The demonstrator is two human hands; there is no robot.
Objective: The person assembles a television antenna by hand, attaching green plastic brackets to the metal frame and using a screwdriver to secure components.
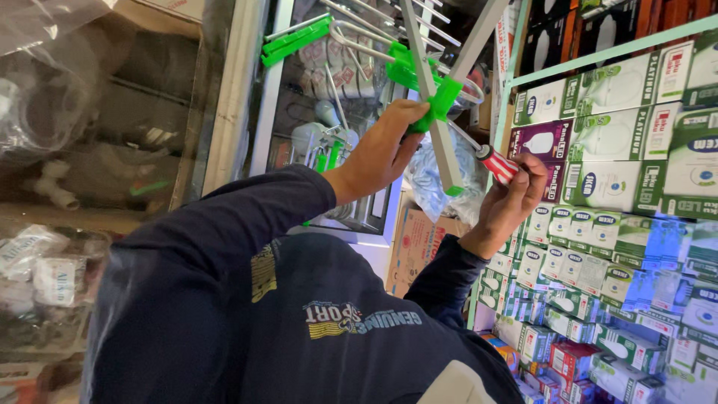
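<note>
Grey metal bars of an antenna frame [441, 112] slope from twelve o'clock down to a cut end near the middle, crossed by thin rods and joined by a green plastic clamp [437, 101]. Both dark-sleeved arms reach up to it. Left hand [381, 150] has its fingers curled closed around the clamp, at ten o'clock from the bar's lower end. Right hand [512, 198] grips a screwdriver [490, 158] by its red-striped handle; its shaft runs toward ten o'clock, tip at the clamp. Boxed bulbs [621, 187] fill shelves at three o'clock.
</note>
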